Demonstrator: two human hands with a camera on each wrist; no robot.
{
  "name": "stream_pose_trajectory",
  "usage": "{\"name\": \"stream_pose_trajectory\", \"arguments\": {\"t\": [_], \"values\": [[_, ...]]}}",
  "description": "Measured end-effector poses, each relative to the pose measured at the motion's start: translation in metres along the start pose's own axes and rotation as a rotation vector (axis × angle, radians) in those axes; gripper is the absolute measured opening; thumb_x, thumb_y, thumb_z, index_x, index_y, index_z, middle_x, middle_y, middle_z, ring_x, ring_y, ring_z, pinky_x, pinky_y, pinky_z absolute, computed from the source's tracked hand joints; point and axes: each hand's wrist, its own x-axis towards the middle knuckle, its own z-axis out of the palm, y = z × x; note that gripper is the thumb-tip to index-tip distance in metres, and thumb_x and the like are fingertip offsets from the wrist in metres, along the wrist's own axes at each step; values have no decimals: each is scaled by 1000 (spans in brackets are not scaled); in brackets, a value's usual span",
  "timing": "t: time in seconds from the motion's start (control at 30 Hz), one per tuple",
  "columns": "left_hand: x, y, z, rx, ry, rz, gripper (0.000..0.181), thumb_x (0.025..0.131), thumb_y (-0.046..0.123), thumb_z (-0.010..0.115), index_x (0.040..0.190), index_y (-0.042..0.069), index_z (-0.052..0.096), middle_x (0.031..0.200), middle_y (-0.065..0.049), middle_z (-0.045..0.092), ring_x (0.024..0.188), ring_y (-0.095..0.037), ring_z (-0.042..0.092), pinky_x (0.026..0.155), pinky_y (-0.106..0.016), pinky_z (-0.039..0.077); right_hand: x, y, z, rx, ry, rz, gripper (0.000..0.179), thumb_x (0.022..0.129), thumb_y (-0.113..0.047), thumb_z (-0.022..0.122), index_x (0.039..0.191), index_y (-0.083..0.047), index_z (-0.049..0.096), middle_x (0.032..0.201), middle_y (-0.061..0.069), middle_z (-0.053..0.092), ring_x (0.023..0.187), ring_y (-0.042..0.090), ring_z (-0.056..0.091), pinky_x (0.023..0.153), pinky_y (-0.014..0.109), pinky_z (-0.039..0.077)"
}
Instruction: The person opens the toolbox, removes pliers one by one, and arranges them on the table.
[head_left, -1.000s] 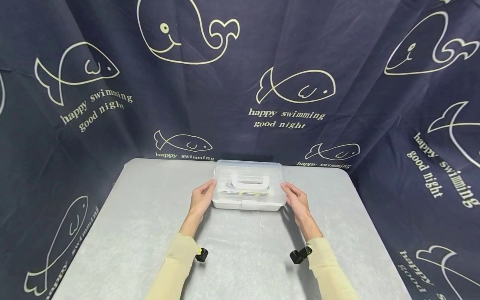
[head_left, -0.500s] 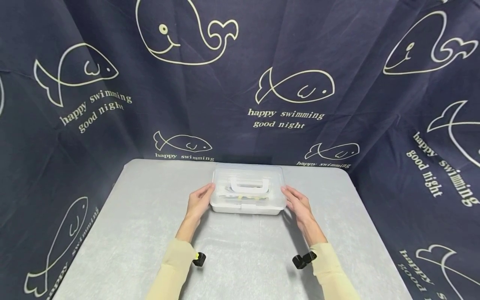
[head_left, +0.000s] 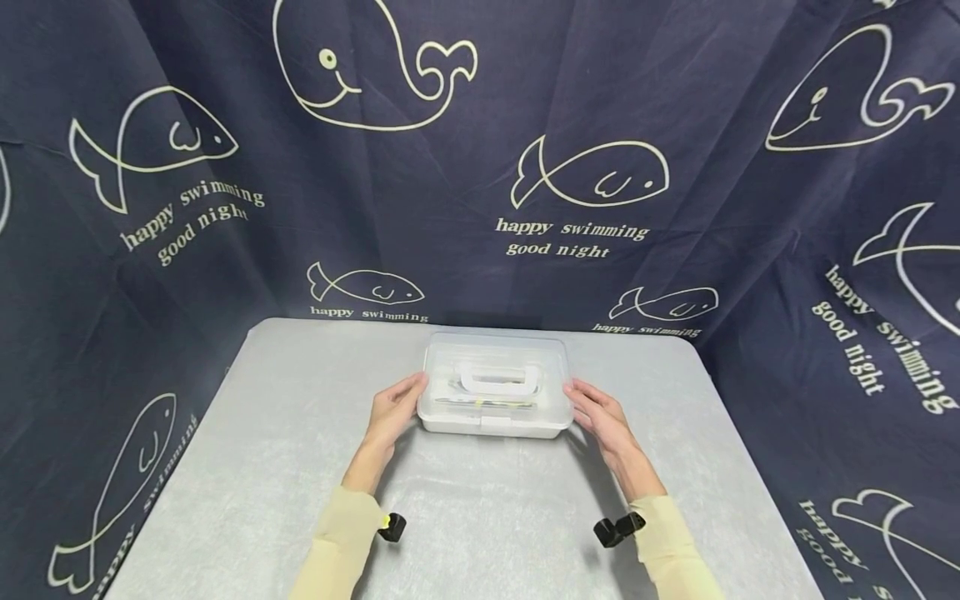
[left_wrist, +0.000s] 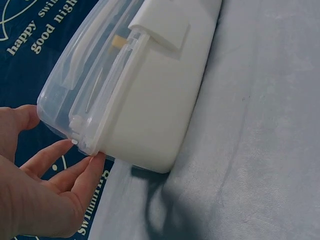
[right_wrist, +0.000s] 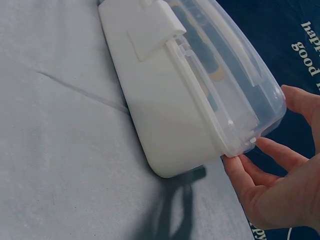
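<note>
Clearly one box (head_left: 495,408); one left grip (head_left: 392,408), one right grip (head_left: 603,417) holding.

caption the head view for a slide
Left hand and right hand hold opposite ends of a clear-lidded white storage box.

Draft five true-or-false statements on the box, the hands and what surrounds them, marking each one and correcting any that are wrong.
1. The left hand touches the left end of the box. True.
2. The right hand grips the handle. False: its fingers are at the box's right end.
3. The lid is see-through. True.
4. The sleeves are dark blue. False: they are pale yellow.
5. The cloth behind the table shows fish and whale outlines. True.
</note>
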Motion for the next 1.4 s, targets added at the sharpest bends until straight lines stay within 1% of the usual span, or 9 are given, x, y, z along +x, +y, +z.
{"name": "stream_pose_trajectory", "arguments": {"t": [0.2, 0.27, 0.47, 0.63, 0.77, 0.87, 1.07, 1.27, 1.4], "values": [[-4, 2, -6, 17, -23, -19, 64, 95, 50, 71, 143, 11, 59, 143, -12, 60, 121, -28, 64, 112, -48, 41, -3, -1, -4, -2, -38, 24, 73, 100, -33, 70, 157, -1, 37, 160, 16, 39, 134, 24, 51, 108, 31, 45], [-5, 2, -7, 18, -32, -23, 65, 94, 49, 72, 143, 9, 59, 143, -14, 61, 117, -29, 65, 111, -49, 42, -3, 0, -5, 2, -47, 31, 72, 99, -31, 70, 156, -1, 38, 159, 17, 40, 130, 22, 54, 106, 29, 47], [-9, 4, -11, 38, -47, -45, 63, 94, 47, 74, 144, 11, 59, 143, -14, 60, 116, -28, 65, 107, -47, 45, -4, 0, -9, -2, -80, 41, 73, 99, -27, 70, 157, 1, 35, 156, 21, 42, 120, 18, 60, 103, 28, 49], [-11, 4, -13, 52, -64, -63, 63, 94, 46, 74, 144, 11, 58, 141, -17, 61, 114, -27, 66, 106, -47, 47, -8, 0, -11, 19, -115, 42, 74, 100, -24, 68, 158, 3, 31, 157, 25, 39, 127, 24, 57, 107, 32, 47], [-14, 4, -14, 47, -71, -64, 61, 95, 43, 74, 144, 11, 59, 137, -19, 62, 112, -27, 67, 105, -48, 48, -10, 0, -11, 20, -116, 51, 73, 100, -25, 69, 158, 1, 33, 157, 24, 38, 133, 28, 52, 108, 32, 46], [-17, 5, -14, 48, -69, -64, 59, 95, 41, 74, 144, 11, 59, 134, -19, 64, 111, -27, 68, 105, -48, 47, -13, 1, -11, 6, -110, 58, 72, 100, -26, 69, 158, 0, 34, 155, 22, 41, 131, 27, 52, 107, 32, 46], [-21, 3, -16, 15, -65, -67, 58, 94, 38, 76, 142, 9, 61, 128, -18, 68, 107, -26, 70, 103, -48, 49, -20, 2, -10, -1, -105, 68, 73, 99, -26, 71, 157, 0, 35, 151, 19, 46, 119, 17, 59, 104, 30, 48], [-28, 1, -17, 13, -55, -59, 58, 94, 38, 77, 141, 9, 62, 125, -17, 69, 103, -24, 71, 99, -45, 51, -29, 3, -10, 1, -110, 67, 73, 99, -23, 70, 157, 2, 34, 155, 21, 39, 122, 21, 59, 104, 31, 49], [-33, 0, -18, 27, -46, -59, 58, 93, 39, 77, 141, 10, 62, 124, -16, 70, 101, -24, 71, 100, -45, 50, -34, 5, -9, -4, -109, 60, 72, 100, -22, 69, 157, 2, 34, 154, 21, 40, 122, 21, 58, 102, 30, 50]]}}
